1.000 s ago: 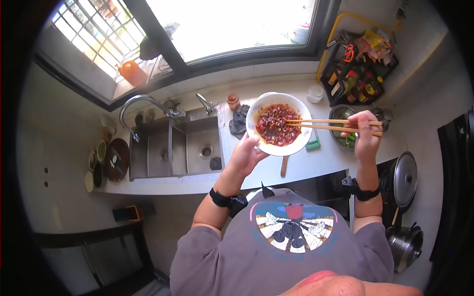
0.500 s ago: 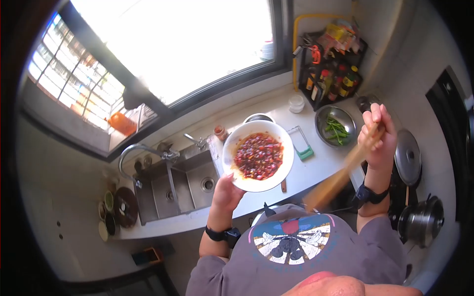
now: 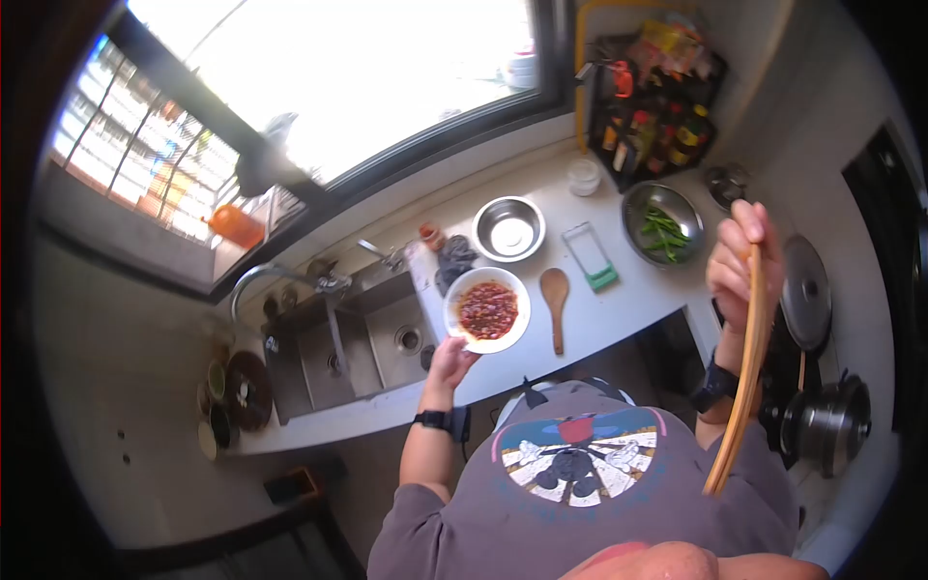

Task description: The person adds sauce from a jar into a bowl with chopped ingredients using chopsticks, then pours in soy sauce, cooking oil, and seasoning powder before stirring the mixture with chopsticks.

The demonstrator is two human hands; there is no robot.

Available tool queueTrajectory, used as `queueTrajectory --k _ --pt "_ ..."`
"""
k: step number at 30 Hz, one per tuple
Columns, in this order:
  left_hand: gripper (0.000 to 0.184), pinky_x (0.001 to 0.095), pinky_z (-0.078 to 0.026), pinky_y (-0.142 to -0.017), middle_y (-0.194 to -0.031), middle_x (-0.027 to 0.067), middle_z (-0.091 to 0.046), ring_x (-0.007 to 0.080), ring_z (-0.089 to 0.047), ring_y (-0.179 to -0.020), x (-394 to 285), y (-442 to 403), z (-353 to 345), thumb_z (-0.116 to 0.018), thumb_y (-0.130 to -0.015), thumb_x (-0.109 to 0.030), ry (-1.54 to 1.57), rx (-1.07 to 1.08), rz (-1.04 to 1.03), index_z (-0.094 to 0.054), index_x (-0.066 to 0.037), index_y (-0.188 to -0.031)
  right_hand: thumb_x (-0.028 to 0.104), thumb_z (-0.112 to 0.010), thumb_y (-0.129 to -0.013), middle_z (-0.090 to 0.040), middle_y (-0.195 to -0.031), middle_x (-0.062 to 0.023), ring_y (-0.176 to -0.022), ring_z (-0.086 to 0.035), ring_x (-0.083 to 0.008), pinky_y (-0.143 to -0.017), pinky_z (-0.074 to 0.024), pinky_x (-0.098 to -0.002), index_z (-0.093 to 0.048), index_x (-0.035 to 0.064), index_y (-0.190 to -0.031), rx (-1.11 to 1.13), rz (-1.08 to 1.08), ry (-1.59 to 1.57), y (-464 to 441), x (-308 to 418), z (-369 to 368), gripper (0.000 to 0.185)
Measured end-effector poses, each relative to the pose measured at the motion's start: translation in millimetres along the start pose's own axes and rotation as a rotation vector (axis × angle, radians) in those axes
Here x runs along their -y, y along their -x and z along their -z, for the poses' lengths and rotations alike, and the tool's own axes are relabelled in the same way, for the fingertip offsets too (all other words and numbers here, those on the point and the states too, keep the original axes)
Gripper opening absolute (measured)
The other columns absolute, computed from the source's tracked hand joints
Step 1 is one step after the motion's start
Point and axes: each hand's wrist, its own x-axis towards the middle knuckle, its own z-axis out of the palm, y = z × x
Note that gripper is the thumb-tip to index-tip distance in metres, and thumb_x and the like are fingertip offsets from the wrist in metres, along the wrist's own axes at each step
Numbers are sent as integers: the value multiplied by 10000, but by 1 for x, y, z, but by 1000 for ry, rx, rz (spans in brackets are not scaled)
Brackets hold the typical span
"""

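A white bowl (image 3: 487, 310) of chopped red sauce is at the counter's front edge, beside the sink. My left hand (image 3: 452, 362) grips its near rim. On the right, my right hand (image 3: 744, 259) is closed round a pair of wooden chopsticks (image 3: 739, 406), whose tips point down toward my shirt. A wooden spoon (image 3: 556, 304) lies just right of the bowl. Behind the bowl stands a steel basin (image 3: 508, 230). A green-handled peeler-like tool (image 3: 600, 275) lies farther right, near a metal bowl (image 3: 633, 217) of green peppers.
The double sink (image 3: 362, 352) with its curved faucet (image 3: 263, 275) is on the left. A black rack (image 3: 710, 145) of bottles stands at the back right. A lid (image 3: 805, 290) and a steel pot (image 3: 833, 425) are at far right. A small jar (image 3: 431, 235) is behind the sink.
The bowl of sauce has gone down and away from me toward the counter, uncovering the basin and spoon. The chopsticks have left the sauce and swung to point down at the right.
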Motion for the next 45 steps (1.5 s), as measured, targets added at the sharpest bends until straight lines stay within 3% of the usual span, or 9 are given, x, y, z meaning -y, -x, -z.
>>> queueTrajectory --k 19,21,24,26,29,37,41,43,45 --pt "431 410 -508 -866 -1206 108 -545 256 -565 -1080 58 -36 33 -525 -903 -77 -28 -259 -45 -392 -90 -1312 219 -274 -1028 -437 -712 -88 -434 -414 -83 -429 -388 -226 -405 11 -846 -227 -33 161 32 31 76 306" --pt "437 346 -559 -667 -1079 93 -606 199 -637 -822 31 -23 21 -588 -891 -161 -387 -453 98 -431 -51 -1285 218 -287 -1026 -427 -716 -71 -450 -402 -79 -442 -393 -225 -403 22 -863 -212 -49 163 32 22 90 280" --pt "380 279 -496 -481 -881 68 -628 134 -581 -624 -7 -43 74 -630 -856 -159 -447 -762 -257 -535 -26 -1198 219 -306 -1026 -422 -723 -63 -487 -446 -102 -449 -432 -243 -379 43 -842 -293 -38 220 34 1 91 264" --pt "411 250 -474 -491 -914 75 -647 115 -564 -598 -63 -51 93 -619 -862 -144 -372 -818 -501 -523 -20 -1242 216 -334 -1021 -448 -732 -63 -500 -460 -107 -454 -432 -241 -423 28 -873 -314 -14 316 33 -15 94 255" --pt "482 338 -414 -967 -1209 192 -579 263 -548 -1142 -146 -57 104 -590 -888 -266 -472 -885 -725 -492 35 -1252 223 -366 -1014 -498 -769 -66 -519 -479 -106 -460 -432 -237 -466 29 -913 -369 59 445 30 -57 87 240" --pt "810 384 -228 -1115 -1458 277 -246 354 -247 -1369 -257 -118 173 -490 -891 -496 -955 -735 -603 -205 48 -1419 291 -446 -983 -561 -770 -31 -592 -524 -86 -497 -435 -199 -541 74 -923 -662 190 874 11 -257 60 245" --pt "618 346 -340 -1038 -1336 211 -478 291 -442 -1256 -249 -89 204 -559 -892 -350 -679 -257 -546 -387 16 -1360 263 -446 -977 -577 -824 -45 -705 -552 -107 -541 -441 -202 -560 58 -959 -664 147 968 -11 -354 71 236" --pt "472 299 -458 -883 -1128 139 -624 197 -591 -1021 -261 -44 224 -583 -881 -218 -584 -324 -492 -488 19 -1279 228 -460 -968 -595 -853 -67 -714 -587 -134 -557 -485 -225 -560 48 -983 -677 113 953 -29 -405 89 207" --pt "254 268 -508 -599 -867 66 -620 124 -574 -718 -271 -6 266 -581 -848 -73 135 -496 -478 -597 -52 -1101 216 -492 -957 -604 -824 -69 -705 -615 -151 -583 -519 -254 -588 44 -938 -668 -26 1072 -62 -470 84 198"
